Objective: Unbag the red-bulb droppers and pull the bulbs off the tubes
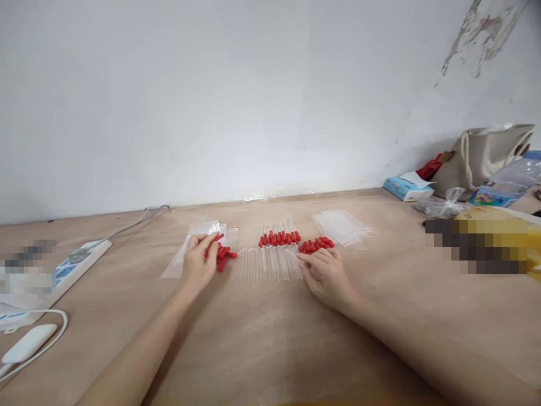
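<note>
My left hand (198, 262) is closed, its thumb and forefinger pinching a red rubber dropper bulb (218, 237). Just below those fingers lies a loose heap of red bulbs (222, 259) on a clear plastic bag (175, 268). My right hand (325, 276) has its fingertips pinched at the right end of a row of thin clear tubes (262, 265), seemingly on one tube; its far part is hard to make out. Behind the row lie droppers with red bulbs (279, 238) fitted. More red bulbs (316, 244) sit side by side just beyond my right fingers.
Flat clear bags (342, 225) are stacked behind my right hand. A power strip (80, 262) with cables and a white plug-like device (29, 343) lie at left. At right stand a blue tissue pack (408, 188), a beige bag (482, 160) and crumpled plastic. A wall rises behind the table.
</note>
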`<action>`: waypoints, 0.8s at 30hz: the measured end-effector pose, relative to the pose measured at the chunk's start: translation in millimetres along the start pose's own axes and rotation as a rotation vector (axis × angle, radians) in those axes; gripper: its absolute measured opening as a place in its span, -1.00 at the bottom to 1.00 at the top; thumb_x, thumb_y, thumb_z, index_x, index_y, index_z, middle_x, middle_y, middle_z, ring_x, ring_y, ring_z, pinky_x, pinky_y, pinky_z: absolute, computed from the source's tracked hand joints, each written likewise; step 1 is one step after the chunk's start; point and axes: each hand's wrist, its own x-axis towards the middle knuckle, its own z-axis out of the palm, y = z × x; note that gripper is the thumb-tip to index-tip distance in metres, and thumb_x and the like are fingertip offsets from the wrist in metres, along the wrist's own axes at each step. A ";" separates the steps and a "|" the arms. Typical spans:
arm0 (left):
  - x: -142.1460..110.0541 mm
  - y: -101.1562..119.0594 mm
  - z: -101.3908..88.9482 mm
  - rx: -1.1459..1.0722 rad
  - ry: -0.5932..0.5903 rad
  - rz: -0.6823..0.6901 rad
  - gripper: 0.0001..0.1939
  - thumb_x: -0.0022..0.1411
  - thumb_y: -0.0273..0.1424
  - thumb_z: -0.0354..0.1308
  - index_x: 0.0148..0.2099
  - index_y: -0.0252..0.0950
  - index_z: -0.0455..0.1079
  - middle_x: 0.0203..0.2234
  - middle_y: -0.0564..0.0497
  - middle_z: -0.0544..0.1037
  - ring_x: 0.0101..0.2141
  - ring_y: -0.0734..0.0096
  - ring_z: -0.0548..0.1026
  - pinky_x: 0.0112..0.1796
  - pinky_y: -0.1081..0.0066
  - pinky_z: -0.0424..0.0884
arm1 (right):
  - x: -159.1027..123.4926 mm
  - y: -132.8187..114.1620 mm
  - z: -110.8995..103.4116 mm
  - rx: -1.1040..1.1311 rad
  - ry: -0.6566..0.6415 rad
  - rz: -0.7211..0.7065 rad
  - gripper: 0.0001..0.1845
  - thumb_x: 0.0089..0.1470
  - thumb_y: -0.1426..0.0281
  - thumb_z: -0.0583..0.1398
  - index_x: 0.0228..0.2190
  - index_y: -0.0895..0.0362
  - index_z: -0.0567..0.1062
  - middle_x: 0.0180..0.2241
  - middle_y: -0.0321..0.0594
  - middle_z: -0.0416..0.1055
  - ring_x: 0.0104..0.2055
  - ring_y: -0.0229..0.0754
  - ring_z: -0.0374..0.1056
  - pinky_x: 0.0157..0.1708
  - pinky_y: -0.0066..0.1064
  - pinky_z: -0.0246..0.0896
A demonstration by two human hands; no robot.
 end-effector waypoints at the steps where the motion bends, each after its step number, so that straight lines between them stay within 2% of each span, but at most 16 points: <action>1: 10.6 -6.1 -2.7 0.000 -0.041 -0.072 -0.69 0.16 -0.32 -0.06 -0.09 -0.26 0.37 -0.31 -0.04 0.38 -0.31 0.38 0.40 -0.23 0.36 0.36 | 5.8 -2.5 5.7 -0.007 0.017 -0.007 -0.77 0.05 0.45 0.06 -0.27 0.11 0.47 -0.55 -0.30 0.39 -0.44 -0.30 0.21 -0.25 -0.35 -0.09; 3: 28.5 -19.7 -6.5 0.007 -0.074 -0.208 -0.65 0.11 -0.27 -0.02 -0.06 -0.25 0.33 -0.37 0.00 0.43 -0.38 0.41 0.42 -0.31 0.39 0.37 | 17.7 -8.7 19.2 -0.034 0.048 -0.018 -0.80 0.04 0.45 0.07 -0.33 0.10 0.49 -0.55 -0.30 0.41 -0.44 -0.30 0.21 -0.25 -0.34 -0.12; 5: 39.0 -32.7 -8.0 0.017 -0.092 -0.279 -0.64 0.07 -0.24 0.02 -0.09 -0.26 0.33 -0.38 0.01 0.46 -0.39 0.40 0.43 -0.33 0.41 0.35 | 27.8 -15.5 33.9 -0.079 0.056 -0.017 -0.81 0.03 0.46 0.08 -0.40 0.09 0.50 -0.56 -0.31 0.41 -0.44 -0.30 0.20 -0.24 -0.32 -0.15; 11: 34.9 -57.0 -5.7 0.054 -0.258 -0.305 -0.67 -0.02 -0.16 0.07 -0.24 -0.25 0.35 -0.41 0.03 0.50 -0.35 0.36 0.45 -0.35 0.43 0.32 | 34.8 -28.1 65.5 -0.246 -0.051 -0.075 -0.85 -0.03 0.48 0.09 -0.54 0.13 0.45 -0.58 -0.28 0.37 -0.43 -0.27 0.14 -0.21 -0.25 -0.20; 15: 31.4 -63.4 -3.2 0.043 -0.291 -0.310 -0.70 0.00 -0.18 0.04 -0.27 -0.26 0.35 -0.39 0.02 0.51 -0.37 0.38 0.46 -0.42 0.47 0.30 | 30.6 -32.0 68.0 -0.243 -0.133 -0.066 -0.83 -0.02 0.45 0.08 -0.54 0.14 0.44 -0.56 -0.25 0.37 -0.39 -0.25 0.13 -0.18 -0.21 -0.22; 21: 28.8 -67.6 2.8 0.098 -0.274 -0.320 -0.73 0.02 -0.18 0.03 -0.31 -0.25 0.36 -0.40 0.02 0.52 -0.35 0.35 0.46 -0.38 0.44 0.28 | 27.0 -39.0 60.2 -0.177 -0.230 -0.021 -0.64 -0.01 0.11 0.08 -0.46 0.12 0.49 -0.46 -0.18 0.39 -0.29 -0.14 0.15 -0.12 -0.11 -0.26; 24: 26.8 -67.8 2.9 0.107 -0.273 -0.321 -0.71 0.04 -0.16 0.01 -0.32 -0.25 0.38 -0.38 0.01 0.52 -0.34 0.34 0.45 -0.38 0.43 0.28 | 26.4 -40.5 58.4 -0.147 -0.239 -0.019 -0.56 -0.05 0.02 0.07 -0.41 0.12 0.50 -0.43 -0.17 0.38 -0.27 -0.13 0.15 -0.10 -0.10 -0.27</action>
